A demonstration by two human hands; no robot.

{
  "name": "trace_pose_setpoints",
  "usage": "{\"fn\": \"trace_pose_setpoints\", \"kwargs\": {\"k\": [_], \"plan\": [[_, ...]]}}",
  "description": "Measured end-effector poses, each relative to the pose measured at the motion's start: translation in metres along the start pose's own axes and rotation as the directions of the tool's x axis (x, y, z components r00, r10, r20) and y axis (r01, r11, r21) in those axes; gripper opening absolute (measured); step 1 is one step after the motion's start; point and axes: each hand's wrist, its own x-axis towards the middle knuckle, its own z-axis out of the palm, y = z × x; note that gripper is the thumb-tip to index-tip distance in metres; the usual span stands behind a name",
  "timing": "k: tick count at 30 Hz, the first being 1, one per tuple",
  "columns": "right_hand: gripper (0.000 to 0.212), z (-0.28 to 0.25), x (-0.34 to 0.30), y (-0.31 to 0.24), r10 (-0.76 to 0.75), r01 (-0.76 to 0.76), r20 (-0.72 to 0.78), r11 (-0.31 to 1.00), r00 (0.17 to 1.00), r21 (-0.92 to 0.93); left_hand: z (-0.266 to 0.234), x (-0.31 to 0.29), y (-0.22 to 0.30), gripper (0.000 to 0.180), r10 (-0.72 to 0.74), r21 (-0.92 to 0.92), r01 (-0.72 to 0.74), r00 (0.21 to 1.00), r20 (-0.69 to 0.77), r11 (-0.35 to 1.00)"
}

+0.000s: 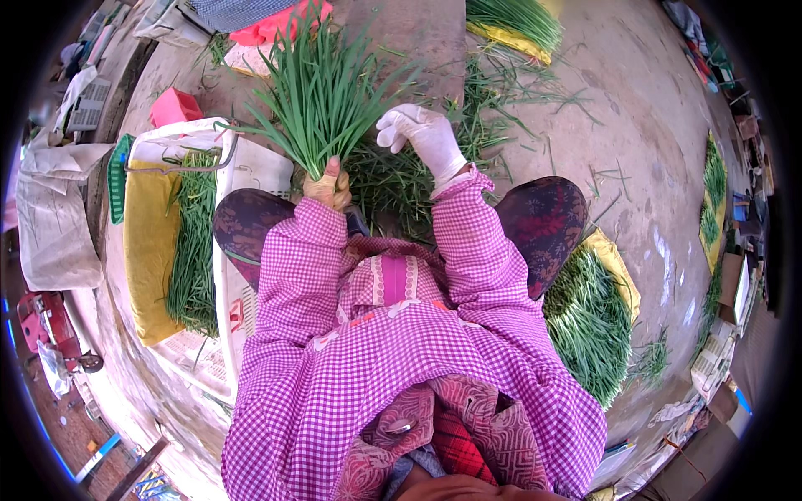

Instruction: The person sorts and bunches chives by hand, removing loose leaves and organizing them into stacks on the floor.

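Observation:
My left hand point(329, 188), in a yellowish glove, is closed round the lower end of a bunch of garlic chives point(322, 104). The long green leaves fan out upward, away from me. Just right of the leaves is my right hand point(422, 138) in a white glove. Its fingers are bent and a little apart, and I see nothing held in them. Below and between both hands, loose chive leaves point(401, 188) lie scattered on the ground between my knees.
To my left stands a white plastic crate point(225, 275) with yellow lining and chives. Beside my right knee a chive pile point(589, 321) lies on yellow sheeting. Another chive bundle point(518, 23) is at the far side. A red container point(175, 107) sits behind the crate.

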Motion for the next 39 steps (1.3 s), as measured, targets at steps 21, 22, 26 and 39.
{"fn": "trace_pose_setpoints", "kwargs": {"k": [21, 22, 26, 39], "plan": [[0.015, 0.001, 0.002, 0.005, 0.056, -0.054, -0.107, 0.998, 0.993, 0.019, -0.004, -0.004, -0.002, 0.012, 0.036, 0.055, -0.041, 0.995, 0.089, 0.998], [0.015, -0.005, 0.001, 0.002, 0.008, -0.001, -0.188, 0.999, 0.982, 0.039, 0.0, -0.007, 0.001, 0.01, 0.047, 0.045, -0.052, 0.993, 0.111, 0.998], [0.016, -0.032, 0.008, 0.012, -0.385, 0.251, -0.464, 0.912, 0.798, -0.325, -0.014, -0.002, -0.001, 0.005, 0.029, 0.059, -0.045, 0.968, 0.248, 0.997], [0.021, -0.031, 0.003, 0.01, -0.435, 0.345, 0.116, 0.494, 0.893, -0.798, -0.021, -0.032, 0.011, 0.005, 0.113, 0.055, -0.158, 0.873, 0.474, 0.986]]}}
